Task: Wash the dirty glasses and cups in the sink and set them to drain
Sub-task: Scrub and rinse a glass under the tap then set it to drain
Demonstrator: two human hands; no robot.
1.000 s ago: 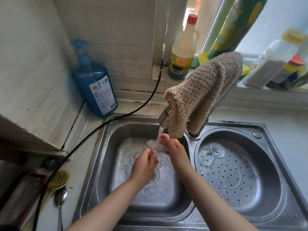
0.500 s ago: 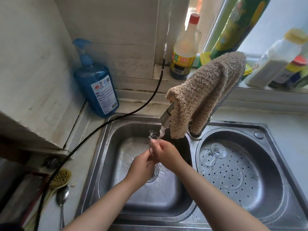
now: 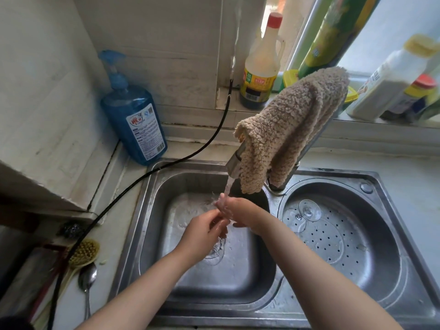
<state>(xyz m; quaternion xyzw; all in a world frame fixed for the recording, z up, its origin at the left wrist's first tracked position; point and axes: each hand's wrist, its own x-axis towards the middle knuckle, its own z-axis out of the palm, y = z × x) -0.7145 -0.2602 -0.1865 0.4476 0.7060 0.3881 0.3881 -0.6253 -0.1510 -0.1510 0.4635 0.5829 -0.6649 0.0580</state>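
Note:
Both of my hands meet under the running tap (image 3: 234, 166) over the left basin (image 3: 190, 291) of a steel double sink. A small clear glass (image 3: 218, 203) sits between them in the stream, mostly hidden by fingers and water. My left hand (image 3: 202, 232) grips it from below. Fingers of my right hand (image 3: 242, 213) wrap it from the right. In the round right basin (image 3: 381, 270), on a perforated drain plate, a clear stemmed glass (image 3: 309, 210) rests with its foot facing up.
A beige cloth (image 3: 290, 129) hangs over the tap. A blue pump bottle (image 3: 133, 120) stands at the sink's back left corner, and a black cable (image 3: 190, 153) runs past it. On the left counter lie a brush (image 3: 83, 253) and a spoon (image 3: 87, 279). Bottles (image 3: 259, 67) line the window sill.
My hands have turned the glass under the stream: the right hand moved left and over it, the left hand dropped lower. The stemmed glass in the right basin has not moved.

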